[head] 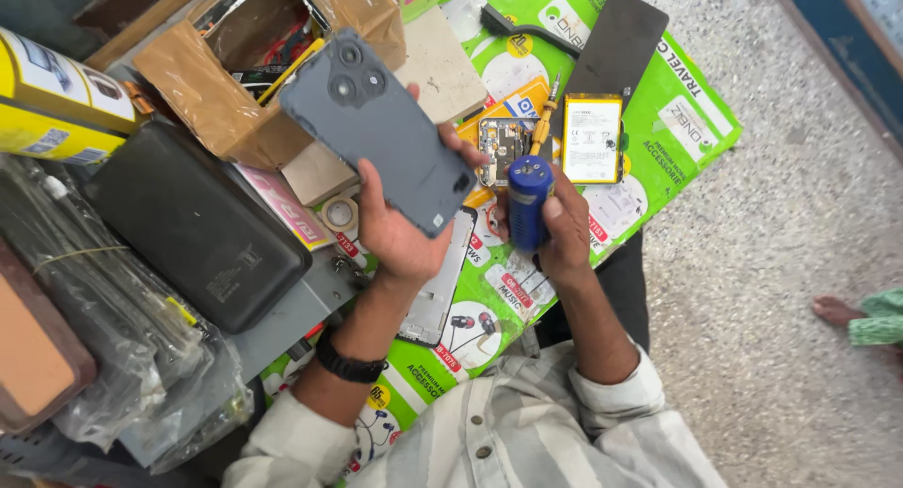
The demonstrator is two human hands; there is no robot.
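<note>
Nearest: left hand (400,229) clamped round dark grey phone back cover (376,131), raised over green mat (677,121). Right hand (564,229) fisted on blue-handled screwdriver (529,201), tip at circuit board (503,149). Beyond: yellow-edged battery (592,138), cardboard box (235,84)

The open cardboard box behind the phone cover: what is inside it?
Inside the cardboard box a few red and dark objects and a yellow strip show, too tangled to identify. The grey phone back cover, held by the left hand, hides the box's right part.
</note>
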